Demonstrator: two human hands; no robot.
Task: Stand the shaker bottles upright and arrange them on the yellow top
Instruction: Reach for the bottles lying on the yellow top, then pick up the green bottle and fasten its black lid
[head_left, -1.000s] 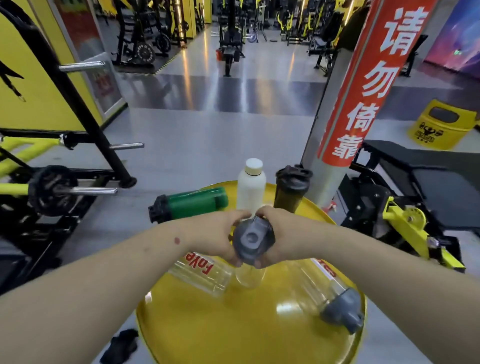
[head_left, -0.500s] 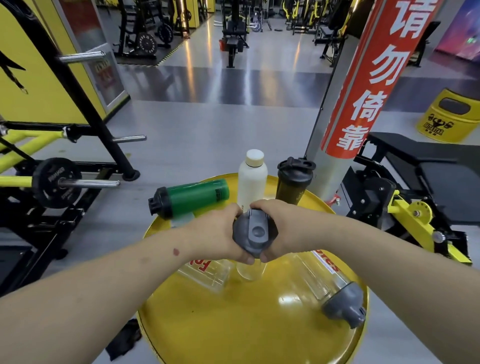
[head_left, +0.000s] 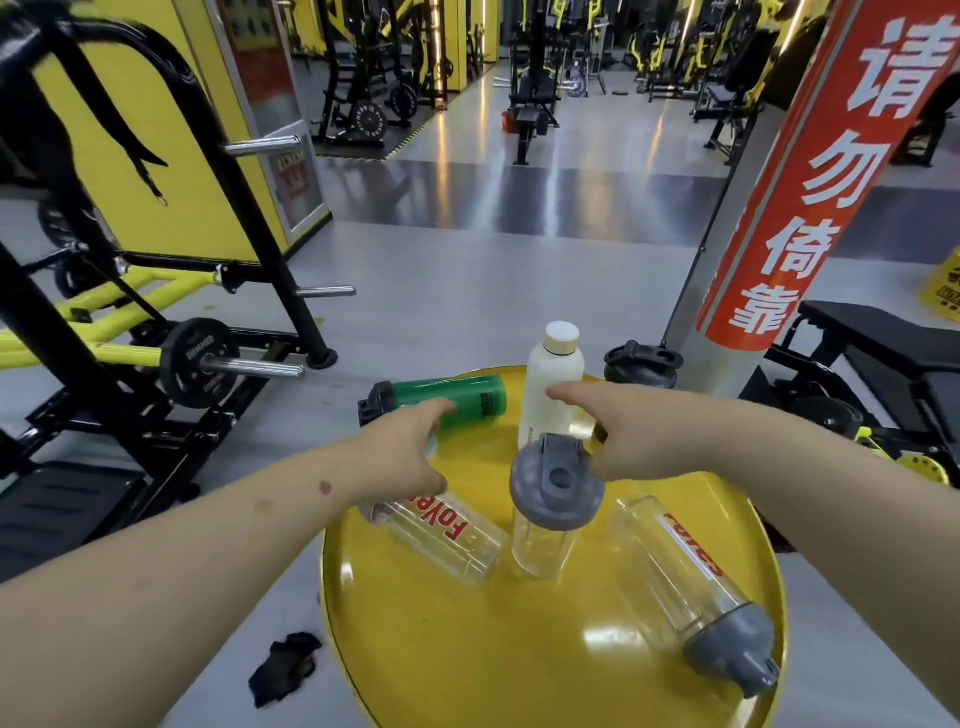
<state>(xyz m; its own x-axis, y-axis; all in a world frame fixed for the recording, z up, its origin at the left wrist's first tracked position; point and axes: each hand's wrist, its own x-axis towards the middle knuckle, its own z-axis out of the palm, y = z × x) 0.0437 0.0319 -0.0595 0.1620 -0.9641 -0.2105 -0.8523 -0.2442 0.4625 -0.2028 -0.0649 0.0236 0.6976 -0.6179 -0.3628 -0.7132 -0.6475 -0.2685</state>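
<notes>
Centre frame: grey-lidded shaker (head_left: 555, 512) upright on yellow top (head_left: 519, 649). Left hand (head_left: 402, 449), right hand (head_left: 618, 434) both released, empty.

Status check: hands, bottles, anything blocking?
Left hand and right hand open, holding nothing. Grey-lidded clear bottle upright on the yellow top. Green bottle and two clear ones lying down. Nothing blocking.

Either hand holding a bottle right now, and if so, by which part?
Nothing is held. Left hand is open near the green bottle; right hand is open beside the white bottle.
</notes>
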